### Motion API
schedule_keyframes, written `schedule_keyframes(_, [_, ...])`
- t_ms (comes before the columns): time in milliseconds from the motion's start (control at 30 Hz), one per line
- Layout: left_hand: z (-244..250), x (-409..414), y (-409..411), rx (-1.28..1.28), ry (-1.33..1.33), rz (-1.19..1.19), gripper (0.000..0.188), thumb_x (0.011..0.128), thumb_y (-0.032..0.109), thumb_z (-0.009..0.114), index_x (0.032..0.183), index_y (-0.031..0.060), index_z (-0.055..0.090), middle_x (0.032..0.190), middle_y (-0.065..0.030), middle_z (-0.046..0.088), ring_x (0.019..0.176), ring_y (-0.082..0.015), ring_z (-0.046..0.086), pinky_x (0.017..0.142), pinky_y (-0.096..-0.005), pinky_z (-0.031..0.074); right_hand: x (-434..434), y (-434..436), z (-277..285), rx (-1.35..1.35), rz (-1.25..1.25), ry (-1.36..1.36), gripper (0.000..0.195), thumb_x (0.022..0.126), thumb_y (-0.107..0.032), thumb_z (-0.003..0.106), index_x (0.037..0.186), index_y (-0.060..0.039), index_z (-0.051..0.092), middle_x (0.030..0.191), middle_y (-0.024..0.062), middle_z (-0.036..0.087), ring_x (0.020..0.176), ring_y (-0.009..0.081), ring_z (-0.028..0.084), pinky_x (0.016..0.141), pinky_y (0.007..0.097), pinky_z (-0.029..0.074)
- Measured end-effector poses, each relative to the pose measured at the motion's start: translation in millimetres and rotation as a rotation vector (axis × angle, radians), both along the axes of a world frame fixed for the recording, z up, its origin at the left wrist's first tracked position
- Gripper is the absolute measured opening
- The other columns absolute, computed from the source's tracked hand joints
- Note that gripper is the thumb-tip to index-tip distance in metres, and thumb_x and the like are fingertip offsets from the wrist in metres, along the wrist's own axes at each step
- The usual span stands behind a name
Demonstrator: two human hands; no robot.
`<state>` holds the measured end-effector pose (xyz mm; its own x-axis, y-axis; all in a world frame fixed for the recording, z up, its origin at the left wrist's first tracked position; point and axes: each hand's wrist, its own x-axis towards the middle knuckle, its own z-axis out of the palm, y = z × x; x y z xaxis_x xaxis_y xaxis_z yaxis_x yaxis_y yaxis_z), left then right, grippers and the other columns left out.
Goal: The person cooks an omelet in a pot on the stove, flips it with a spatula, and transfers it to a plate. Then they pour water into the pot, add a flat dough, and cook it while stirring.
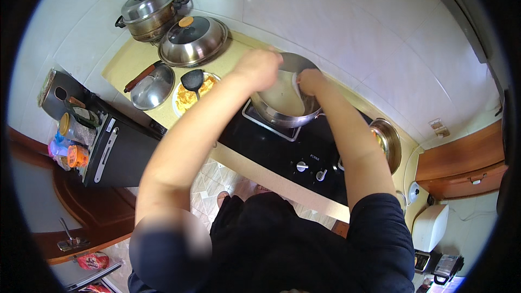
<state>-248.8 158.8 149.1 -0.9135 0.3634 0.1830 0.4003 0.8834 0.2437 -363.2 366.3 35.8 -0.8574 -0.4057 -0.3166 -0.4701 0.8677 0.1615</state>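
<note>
A wide stainless steel pan (285, 120) stands on the black gas hob (260, 142). Inside it is a pale, sheet-like thing (283, 95) with a white, wavy edge; its material is unclear. My right hand (311, 82) reaches over the pan's far right side, its fingers pinching that white edge. At the pan's left side my left hand (260, 69) is curled over the rim, fingers bent down and partly hidden, so what it holds is not visible. Left of the hob, a black spatula (192, 80) lies across a plate of fried egg (186, 97).
Behind the plate sit a domed wok lid (199, 42), a smaller lid with a wooden handle (152, 89) and a lidded steamer pot (148, 12). A steel pot (390, 142) stands right of the hob. Jars (75, 128) crowd a black cabinet (122, 154) at left.
</note>
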Motion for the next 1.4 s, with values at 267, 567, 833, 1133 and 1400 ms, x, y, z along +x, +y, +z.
schedule_keyframes(267, [47,204,-146,0.491,0.254,0.200,0.025,0.083,-0.001,0.050,0.104,-0.0002,0.063,0.090,-0.0135,0.058,0.080,-0.0249,0.059,0.072,-0.0306,0.046,155,21,182,-0.808,0.080,0.300,0.024,0.089,-0.019,0.053,0.102,-0.0031,0.066,0.101,0.0149,0.067,0.089,0.0301,0.065,0.078,0.0378,0.050])
schedule_keyframes(567, [-137,362,-210,1.231,-0.239,0.730,0.021,0.093,0.000,0.050,0.111,-0.0001,0.060,0.101,-0.0057,0.059,0.089,-0.0118,0.056,0.073,-0.0248,0.049,257,-96,-53,-1.382,-0.429,-0.509,0.026,0.088,-0.010,0.060,0.112,0.0017,0.061,0.102,0.0110,0.067,0.095,0.0159,0.062,0.083,0.0272,0.049])
schedule_keyframes(833, [-145,396,-206,1.188,-0.431,0.641,0.026,0.094,0.000,0.048,0.118,0.0003,0.057,0.108,-0.0084,0.060,0.088,-0.0107,0.055,0.079,-0.0247,0.048,207,-232,-174,-0.987,-0.730,-0.456,0.042,0.085,-0.035,0.061,0.109,0.0007,0.061,0.097,0.0162,0.068,0.093,0.0287,0.065,0.081,0.0365,0.049])
schedule_keyframes(1133, [-144,352,-191,1.263,-0.482,0.479,0.027,0.094,0.002,0.047,0.120,0.0003,0.056,0.107,-0.0074,0.060,0.083,-0.0098,0.056,0.078,-0.0236,0.047,247,-232,-111,-1.366,-0.717,-0.435,0.027,0.089,-0.027,0.058,0.082,-0.0008,0.060,0.064,0.0089,0.060,0.056,0.0175,0.056,0.053,0.0335,0.044])
schedule_keyframes(1400, [-101,237,-80,1.711,-0.777,0.306,0.035,0.101,0.026,0.041,0.124,0.0026,0.054,0.110,-0.0055,0.061,0.093,-0.0099,0.056,0.079,-0.0229,0.044,339,-135,38,-1.660,-0.590,-0.654,0.031,0.091,-0.005,0.054,0.121,-0.0044,0.046,0.081,0.0034,0.057,0.064,0.0088,0.051,0.057,0.0229,0.044])
